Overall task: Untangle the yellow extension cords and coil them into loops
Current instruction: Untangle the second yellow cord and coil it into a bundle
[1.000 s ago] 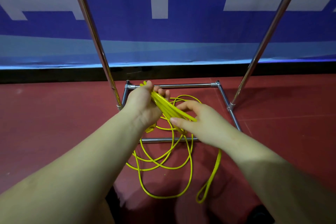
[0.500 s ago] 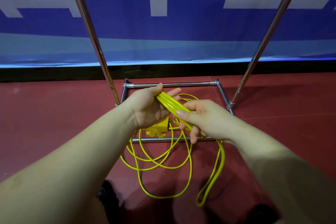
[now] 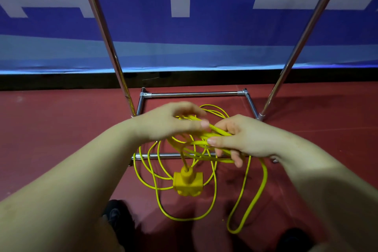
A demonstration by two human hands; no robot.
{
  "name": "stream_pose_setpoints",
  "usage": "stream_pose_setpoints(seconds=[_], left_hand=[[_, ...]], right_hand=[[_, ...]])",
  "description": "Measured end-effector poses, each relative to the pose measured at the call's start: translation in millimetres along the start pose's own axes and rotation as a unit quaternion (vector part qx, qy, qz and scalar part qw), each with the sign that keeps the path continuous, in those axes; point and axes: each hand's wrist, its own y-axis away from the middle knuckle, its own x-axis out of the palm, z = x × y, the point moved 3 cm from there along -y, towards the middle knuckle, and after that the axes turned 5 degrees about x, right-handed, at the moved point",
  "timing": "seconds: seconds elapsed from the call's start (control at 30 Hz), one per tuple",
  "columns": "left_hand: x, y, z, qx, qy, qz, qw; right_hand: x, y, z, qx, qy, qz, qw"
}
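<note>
Head: cords [image 3: 214, 136] bunched between hands [image 3: 245, 139]

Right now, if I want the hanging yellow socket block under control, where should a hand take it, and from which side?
Probably by the round neck where the cord enters the yellow socket block, coming from above. The block dangles below the bundle that the right hand grips and the left hand touches; its neck points up, clear of the loose loops.

A dark red floor [image 3: 61, 133] carries a chrome rack base [image 3: 194, 94], loose loops of yellow cord [image 3: 184, 218] spread over it, and a yellow socket block [image 3: 188, 184].
</note>
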Motion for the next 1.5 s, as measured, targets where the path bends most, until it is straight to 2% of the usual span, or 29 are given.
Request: stream_pose_setpoints(seconds=[0.07,0.27,0.33,0.5,0.57,0.67,0.77,0.87,0.93,1.1,1.23,1.33,1.4,1.5], left_hand=[[8,1,-1,0.005,-0.026,0.081,0.996],[26,0,6,-0.029,-0.061,0.134,0.989],[25,1,4,-0.039,-0.032,0.137,0.989],[20,4,-11,-0.03,0.123,0.158,0.979],[19,1,-13,-0.029,0.165,0.134,0.977],[17,-2,-8,-0.04,0.195,0.096,0.975],[14,-5,-2,-0.068,0.21,0.043,0.974],[6,-6,0,-0.081,0.236,-0.028,0.968],[-2,-7,2,-0.083,0.278,-0.084,0.953],[-18,-8,5,-0.073,0.432,-0.206,0.875],[-25,-10,10,-0.053,0.507,-0.266,0.818],[-31,-11,16,-0.047,0.547,-0.309,0.777],[-34,-12,20,-0.045,0.56,-0.326,0.76],[-36,-12,22,-0.048,0.557,-0.322,0.764]], right_hand=[[-3,6,2,0.008,0.002,0.022,1.0],[-17,21,6,-0.002,0.015,0.028,0.999],[-21,21,5,-0.012,-0.005,0.02,1.0],[-30,19,-3,-0.043,-0.053,-0.007,0.998],[-33,17,-4,-0.053,-0.09,-0.043,0.994],[-43,10,-12,-0.046,-0.133,-0.164,0.976],[-48,3,-26,-0.018,-0.079,-0.233,0.969],[-43,-5,-42,0.038,0.041,-0.216,0.975],[-35,-10,-52,0.083,0.031,-0.178,0.98],[-3,-13,-65,0.193,0.002,-0.044,0.98],[6,-16,-67,0.201,0.078,-0.046,0.975],[3,-18,-75,0.24,0.164,-0.051,0.956],[-5,-21,-80,0.254,0.18,-0.105,0.945],[-22,-21,-79,0.219,0.108,-0.267,0.932]])
